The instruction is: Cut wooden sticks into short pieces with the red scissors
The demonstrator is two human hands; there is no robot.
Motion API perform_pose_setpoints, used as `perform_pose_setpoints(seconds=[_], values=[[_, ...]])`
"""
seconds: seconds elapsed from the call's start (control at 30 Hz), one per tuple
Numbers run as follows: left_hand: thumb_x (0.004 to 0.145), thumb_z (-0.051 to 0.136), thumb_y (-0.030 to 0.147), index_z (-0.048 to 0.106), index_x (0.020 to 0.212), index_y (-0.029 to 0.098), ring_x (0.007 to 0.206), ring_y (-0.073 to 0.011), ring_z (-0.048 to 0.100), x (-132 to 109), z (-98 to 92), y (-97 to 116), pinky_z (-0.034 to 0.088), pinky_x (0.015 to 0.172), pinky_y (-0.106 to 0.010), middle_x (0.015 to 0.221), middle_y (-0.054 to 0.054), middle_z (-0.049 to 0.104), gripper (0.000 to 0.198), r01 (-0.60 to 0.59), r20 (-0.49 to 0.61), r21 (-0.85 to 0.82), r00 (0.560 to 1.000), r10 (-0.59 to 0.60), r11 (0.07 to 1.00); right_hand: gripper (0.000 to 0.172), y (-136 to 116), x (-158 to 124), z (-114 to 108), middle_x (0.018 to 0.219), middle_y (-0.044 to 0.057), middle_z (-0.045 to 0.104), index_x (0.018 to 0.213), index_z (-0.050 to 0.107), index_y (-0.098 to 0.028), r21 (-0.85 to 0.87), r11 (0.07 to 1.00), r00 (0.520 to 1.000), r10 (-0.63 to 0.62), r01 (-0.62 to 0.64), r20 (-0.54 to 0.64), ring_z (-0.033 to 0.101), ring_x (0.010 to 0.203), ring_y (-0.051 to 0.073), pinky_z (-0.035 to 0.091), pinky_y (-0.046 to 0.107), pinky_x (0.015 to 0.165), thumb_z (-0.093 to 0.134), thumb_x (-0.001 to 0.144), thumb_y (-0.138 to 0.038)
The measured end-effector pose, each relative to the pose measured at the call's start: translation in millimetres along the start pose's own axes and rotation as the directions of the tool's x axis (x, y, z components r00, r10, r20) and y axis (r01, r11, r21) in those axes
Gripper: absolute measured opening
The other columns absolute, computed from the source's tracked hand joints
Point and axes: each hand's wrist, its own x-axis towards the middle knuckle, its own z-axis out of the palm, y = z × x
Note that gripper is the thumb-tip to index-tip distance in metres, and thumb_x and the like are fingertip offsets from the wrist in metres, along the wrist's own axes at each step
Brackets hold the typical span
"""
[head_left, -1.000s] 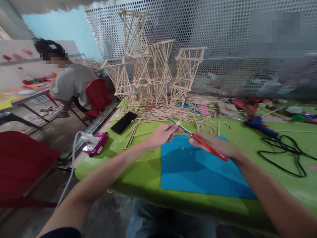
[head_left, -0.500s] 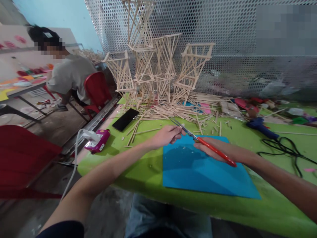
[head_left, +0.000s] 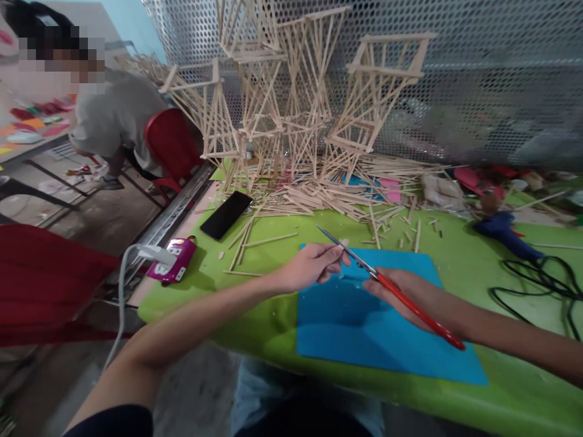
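Note:
My right hand [head_left: 405,291] is wrapped around the red handles of a pair of scissors [head_left: 421,312], whose blades point up and to the left. Pinched between the fingertips of my left hand [head_left: 312,267] is a small pale piece of wooden stick [head_left: 345,243], right against the blades. From this angle the blades look nearly closed; whether they grip the piece, I cannot tell. Both hands hover over a blue sheet [head_left: 364,334] with a few tiny scraps on it.
Wooden stick towers [head_left: 305,91] stand at the back, behind a pile of loose sticks [head_left: 319,197]. A phone [head_left: 226,215] and a purple power socket [head_left: 175,258] lie left. On the right is a blue glue gun [head_left: 507,235] with a black cord. A seated person [head_left: 116,115] is at another table.
The view has shifted, so the towers look larger and both hands sit lower in the picture. The scissor blades appear closer together. Both hands keep their holds.

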Motion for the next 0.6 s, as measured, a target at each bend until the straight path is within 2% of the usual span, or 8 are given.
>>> perform_pose_setpoints(seconds=[0.1,0.23,0.37,0.47,0.6], values=[[0.097,0.064,0.063,0.057,0.092,0.015,0.050,-0.0059,0.024,1,-3.4,0,0.023,0.047,-0.020,0.065,0.010,0.028,0.049,-0.004,-0.028,0.010,1.000,0.004,1.000,0.045,-15,8,-6,0.074,0.000,0.051,0.081,0.051,-0.024,0.097,0.995,0.994,0.020,-0.031,0.112,0.046,0.066,0.019,0.038,0.034,0.061,0.064,0.094,-0.065],[0.101,0.060,0.059,0.057,0.094,0.015,0.050,-0.0058,0.023,2,-9.8,1,0.023,0.047,-0.019,0.065,0.010,0.028,0.044,-0.029,-0.049,-0.003,0.998,0.029,1.000,0.046,-30,17,-12,0.077,-0.002,0.045,0.085,0.049,-0.024,0.125,0.992,0.987,-0.018,-0.003,0.160,0.044,0.069,0.017,0.038,0.032,0.064,0.062,0.095,-0.067],[0.102,0.059,0.055,0.057,0.093,0.015,0.049,-0.0058,0.023,3,-10.1,1,0.022,0.047,-0.019,0.065,0.010,0.028,0.041,0.033,-0.027,-0.034,0.999,-0.034,0.999,0.051,-31,9,-8,0.078,-0.001,0.045,0.082,0.044,-0.024,0.015,1.000,0.989,-0.028,0.026,0.145,0.043,0.070,0.018,0.039,0.035,0.067,0.051,0.097,-0.072],[0.102,0.061,0.054,0.057,0.092,0.015,0.049,-0.0058,0.023,2,-4.5,0,0.021,0.047,-0.019,0.065,0.009,0.029,0.040,0.068,0.000,-0.073,0.998,-0.069,0.995,0.051,-22,-3,-1,0.076,0.000,0.045,0.080,0.043,-0.024,-0.092,0.996,0.994,0.029,-0.019,0.105,0.040,0.068,0.019,0.037,0.037,0.066,0.039,0.099,-0.072],[0.099,0.065,0.055,0.059,0.090,0.015,0.050,-0.0062,0.023,-2,4.0,0,0.022,0.047,-0.019,0.064,0.009,0.028,0.041,0.089,0.069,-0.111,0.994,-0.082,0.990,0.052,-9,-20,13,0.075,0.001,0.047,0.077,0.045,-0.024,-0.094,0.992,0.996,0.082,-0.079,0.029,0.039,0.067,0.019,0.035,0.038,0.065,0.039,0.101,-0.070]])
